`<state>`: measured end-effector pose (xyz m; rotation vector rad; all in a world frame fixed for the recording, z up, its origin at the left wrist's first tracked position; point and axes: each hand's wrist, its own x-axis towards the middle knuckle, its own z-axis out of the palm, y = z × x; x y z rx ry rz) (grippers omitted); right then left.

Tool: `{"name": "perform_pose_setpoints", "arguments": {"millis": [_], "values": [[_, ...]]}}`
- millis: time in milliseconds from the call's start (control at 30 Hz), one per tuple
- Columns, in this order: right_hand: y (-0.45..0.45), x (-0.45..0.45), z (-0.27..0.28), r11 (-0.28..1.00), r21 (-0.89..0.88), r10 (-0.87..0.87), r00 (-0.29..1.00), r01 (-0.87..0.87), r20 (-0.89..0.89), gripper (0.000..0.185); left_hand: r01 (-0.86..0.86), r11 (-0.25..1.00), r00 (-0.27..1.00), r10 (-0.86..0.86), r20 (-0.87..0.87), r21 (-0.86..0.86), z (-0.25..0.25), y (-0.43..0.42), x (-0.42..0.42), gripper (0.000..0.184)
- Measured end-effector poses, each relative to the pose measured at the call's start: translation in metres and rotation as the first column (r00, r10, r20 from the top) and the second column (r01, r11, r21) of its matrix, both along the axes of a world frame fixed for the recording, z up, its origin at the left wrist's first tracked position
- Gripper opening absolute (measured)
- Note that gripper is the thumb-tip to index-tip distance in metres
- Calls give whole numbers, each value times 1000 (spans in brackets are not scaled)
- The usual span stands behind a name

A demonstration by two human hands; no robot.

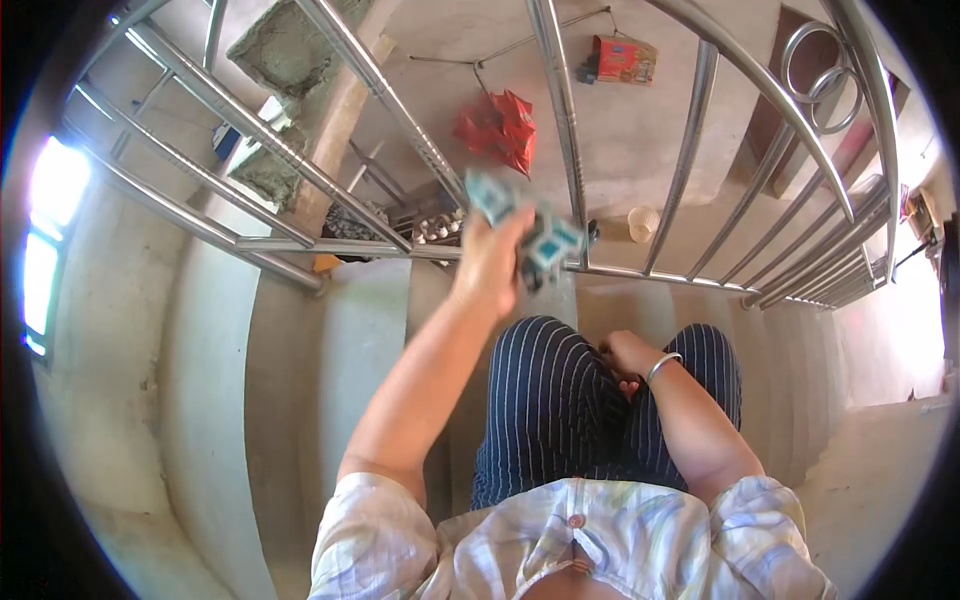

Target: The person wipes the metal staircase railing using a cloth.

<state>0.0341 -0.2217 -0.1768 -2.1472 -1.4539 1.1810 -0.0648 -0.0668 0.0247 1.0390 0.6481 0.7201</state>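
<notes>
My left hand (492,258) is closed round a teal and white patterned cloth (552,245), partly blurred by motion, close to the metal railing (568,120). Parts of the cloth stick out above and to the right of the fingers. Between my knees, over the dark striped trousers (550,400), rests my right hand (630,354), its fingers curled and partly hidden. A bangle is on that wrist. What the right hand holds, if anything, cannot be made out.
Steps (350,400) run across below the railing. Beyond it hang a red bag (512,130) and a red and brown packet (625,60). A pale basket (642,224) stands on the floor. Metal rings (838,98) are on the railing at the right.
</notes>
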Motion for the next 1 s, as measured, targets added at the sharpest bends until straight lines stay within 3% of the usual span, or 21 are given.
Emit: {"name": "perform_pose_setpoints", "arguments": {"millis": [33, 133, 200, 267, 300, 333, 400, 467, 533, 600, 667, 700, 767, 800, 867, 900, 933, 967, 1000], "values": [[0, -1, 3, 1000, -24, -4, 1000, 3, -20, 20, 12, 959, 996, -38, 84, 285, 23, 7, 8, 24], [0, -2, 1, 1000, -9, -24, 999, 23, -36, 20, -4, 923, 955, -111, 276, 385, 106, 7, 32, 34], [2, -2, -7, 999, -3, -40, 998, 40, -52, 20, -13, 648, 911, -306, 275, 762, 128, 19, 58, 35], [0, -3, -12, 998, 8, -66, 995, 67, -73, 20, -222, 572, 947, -68, 315, 790, 130, -9, 90, 43], [-1, -3, -13, 997, 11, -74, 992, 75, -101, 19, -306, 390, 950, 57, 308, 869, 122, -6, 92, 47], [-1, -2, -14, 996, 16, -80, 989, 83, -126, 18, -300, 394, 951, 52, 305, 869, 107, -3, 94, 47], [0, 1, -21, 999, 47, -24, 998, 26, -50, 17, -212, 538, 975, 66, 210, 816, 57, 7, 93, 27], [0, 1, -18, 996, 72, 47, 998, -49, 32, 17, -215, 606, 976, 102, 193, 766, -1, -3, 89, 29], [-1, 1, -2, 986, 154, 73, 997, -68, -23, 16, -84, 541, 979, 201, -31, 837, -66, -3, 79, 31], [4, 2, -1, 984, 173, 51, 999, -47, -18, 15, 10, 910, 955, 115, -275, 414, -123, -7, 79, 31], [5, 3, -3, 981, 190, 36, 999, -34, -9, 15, 30, 982, 883, 61, -466, 184, -155, -8, 78, 32], [6, 4, -3, 967, 256, -13, 1000, 16, -15, 16, 15, 985, 888, 67, -456, 174, -163, -11, 75, 32], [8, 12, -4, 945, 321, -51, 999, 52, -11, 17, 150, 923, 717, 144, -682, 353, -173, -14, 68, 26], [9, 18, -5, 930, 273, -175, 949, 246, -261, 24, 141, 924, 723, 148, -675, 354, -175, -10, 68, 26], [10, 23, -8, 828, 29, -396, 622, 560, -676, 41, 107, 977, 811, 22, -584, 186, -182, -7, 63, 28], [10, 23, 15, 832, 28, -396, 628, 554, -670, 41, 156, 984, 728, -55, -683, 88, -159, -12, 55, 33], [7, 24, 41, 794, -48, -270, 280, 606, -921, 48, 148, 985, 733, -52, -678, 84, -163, -18, 51, 33], [6, 24, 58, 771, -146, -88, -123, 620, -989, 55, 262, 932, 784, -54, -619, 251, -171, -26, 46, 36], [7, 24, 50, 777, -147, -95, -116, 613, -989, 55, 349, 841, 827, -69, -557, 414, -171, -36, 40, 39]]}}
